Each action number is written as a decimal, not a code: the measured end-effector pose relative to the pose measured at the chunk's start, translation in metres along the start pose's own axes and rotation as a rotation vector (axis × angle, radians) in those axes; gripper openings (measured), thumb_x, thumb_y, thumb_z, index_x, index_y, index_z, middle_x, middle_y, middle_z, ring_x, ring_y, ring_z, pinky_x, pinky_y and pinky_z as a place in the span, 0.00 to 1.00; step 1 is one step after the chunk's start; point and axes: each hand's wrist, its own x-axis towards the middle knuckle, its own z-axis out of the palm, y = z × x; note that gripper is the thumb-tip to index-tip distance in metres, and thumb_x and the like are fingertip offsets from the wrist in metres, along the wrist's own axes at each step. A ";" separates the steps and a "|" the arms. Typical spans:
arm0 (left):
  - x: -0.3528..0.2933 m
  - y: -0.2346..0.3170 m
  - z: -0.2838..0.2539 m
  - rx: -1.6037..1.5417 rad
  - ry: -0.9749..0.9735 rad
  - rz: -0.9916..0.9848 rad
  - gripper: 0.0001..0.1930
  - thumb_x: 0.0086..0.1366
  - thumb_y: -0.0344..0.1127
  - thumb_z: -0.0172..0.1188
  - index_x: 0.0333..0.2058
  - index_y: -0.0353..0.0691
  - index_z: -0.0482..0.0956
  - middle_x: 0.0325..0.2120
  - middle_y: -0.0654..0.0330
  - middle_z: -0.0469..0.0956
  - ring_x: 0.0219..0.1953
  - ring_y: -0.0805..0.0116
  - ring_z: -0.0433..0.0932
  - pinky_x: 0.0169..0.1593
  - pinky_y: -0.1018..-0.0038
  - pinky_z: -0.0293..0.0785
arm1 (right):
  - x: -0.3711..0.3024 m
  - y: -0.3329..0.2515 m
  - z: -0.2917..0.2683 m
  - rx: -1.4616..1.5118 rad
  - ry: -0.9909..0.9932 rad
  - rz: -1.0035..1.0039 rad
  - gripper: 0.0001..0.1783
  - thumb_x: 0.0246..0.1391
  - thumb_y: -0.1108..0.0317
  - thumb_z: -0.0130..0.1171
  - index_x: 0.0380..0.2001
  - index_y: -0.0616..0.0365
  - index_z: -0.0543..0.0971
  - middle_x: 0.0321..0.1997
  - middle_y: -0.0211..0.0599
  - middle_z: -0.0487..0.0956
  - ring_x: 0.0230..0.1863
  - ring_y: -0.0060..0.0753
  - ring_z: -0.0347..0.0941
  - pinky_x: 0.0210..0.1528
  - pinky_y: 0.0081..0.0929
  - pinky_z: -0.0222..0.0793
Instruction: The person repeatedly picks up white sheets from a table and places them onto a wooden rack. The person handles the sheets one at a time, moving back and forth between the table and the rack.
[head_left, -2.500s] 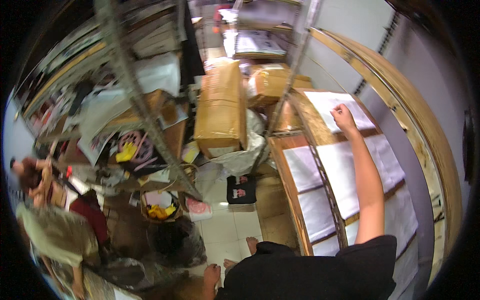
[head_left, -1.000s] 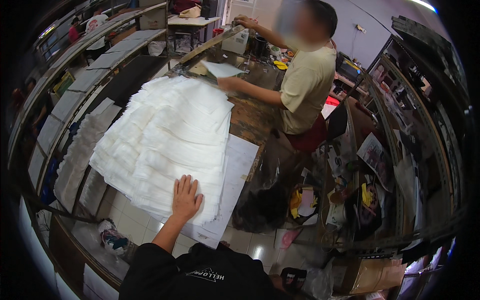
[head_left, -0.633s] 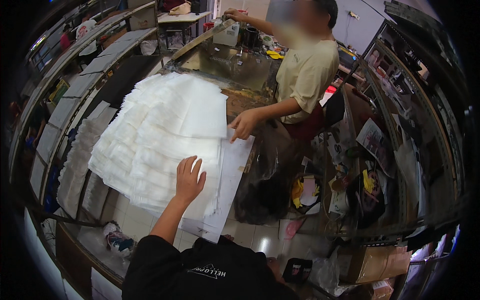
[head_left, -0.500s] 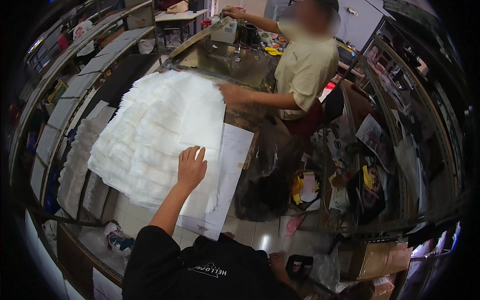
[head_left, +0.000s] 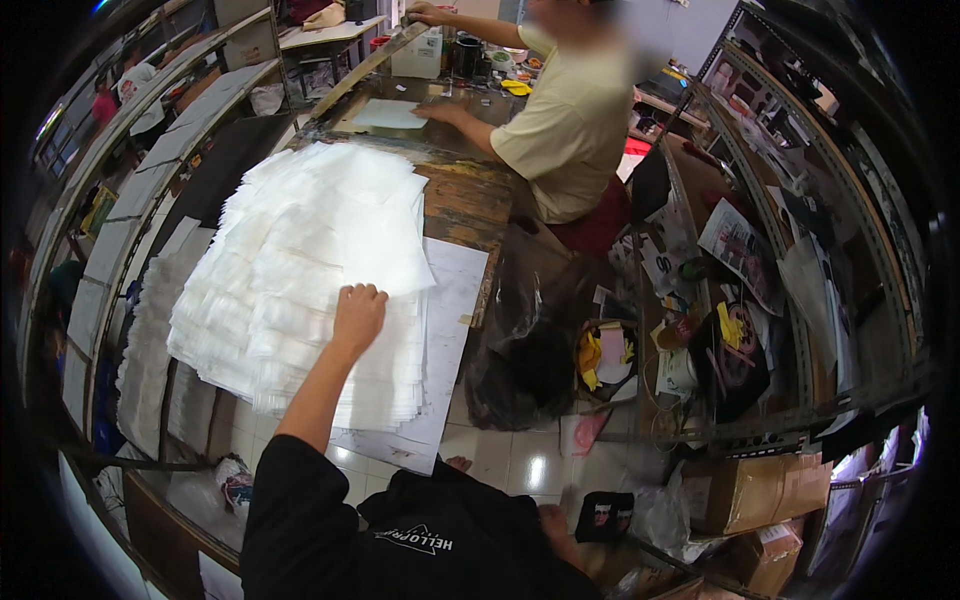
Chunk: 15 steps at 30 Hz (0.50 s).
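Observation:
My left hand [head_left: 360, 316] rests on a broad, layered pile of thin white sheets [head_left: 250, 270], fingers curled. They close at the near edge of the top white sheet [head_left: 375, 235], which lies askew over the others. My right arm hangs low beside my black shirt; its hand [head_left: 552, 520] is small and partly hidden, so its fingers cannot be made out. Across the pile a co-worker's hand [head_left: 435, 112] touches a single pale sheet [head_left: 388, 114] on the dark worktable [head_left: 465, 190]. The co-worker's other hand [head_left: 427, 14] holds up the end of a long frame [head_left: 370, 75].
Under the pile a white board [head_left: 455, 300] juts toward me. Racks with sheets [head_left: 130, 190] line the left. A black plastic bag [head_left: 520, 370] stands beside the table. Cluttered shelves [head_left: 740, 300] and cardboard boxes [head_left: 760, 495] fill the right.
The co-worker's near hand has moved from the pile to the worktable, where a pale sheet now lies. My left hand's spread fingers have curled in at the top sheet, which has shifted.

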 end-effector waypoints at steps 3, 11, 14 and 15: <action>-0.020 0.046 -0.018 -0.193 0.019 0.084 0.02 0.56 0.30 0.58 0.25 0.43 0.75 0.23 0.59 0.73 0.28 0.60 0.74 0.37 0.62 0.66 | 0.012 -0.055 0.019 0.123 -0.003 -0.255 0.19 0.60 0.61 0.58 0.48 0.65 0.73 0.36 0.39 0.79 0.36 0.27 0.75 0.38 0.25 0.71; -0.071 0.149 -0.065 -0.455 0.015 0.152 0.04 0.53 0.30 0.60 0.26 0.42 0.73 0.23 0.61 0.70 0.26 0.61 0.73 0.33 0.65 0.65 | -0.035 -0.305 0.044 0.245 -0.380 -0.689 0.27 0.64 0.61 0.54 0.64 0.56 0.64 0.45 0.39 0.75 0.40 0.23 0.74 0.42 0.24 0.71; -0.081 0.164 -0.074 -0.528 0.021 0.166 0.05 0.52 0.31 0.61 0.28 0.42 0.75 0.24 0.61 0.70 0.27 0.62 0.72 0.33 0.66 0.65 | -0.032 -0.328 0.051 0.121 -0.355 -0.762 0.22 0.66 0.61 0.52 0.60 0.58 0.68 0.42 0.37 0.77 0.39 0.22 0.74 0.39 0.22 0.72; -0.083 0.169 -0.077 -0.547 0.030 0.176 0.06 0.52 0.31 0.61 0.30 0.41 0.75 0.24 0.61 0.70 0.27 0.62 0.72 0.33 0.66 0.65 | -0.030 -0.331 0.051 0.135 -0.332 -0.744 0.21 0.66 0.60 0.51 0.57 0.59 0.71 0.41 0.38 0.78 0.38 0.23 0.75 0.40 0.23 0.72</action>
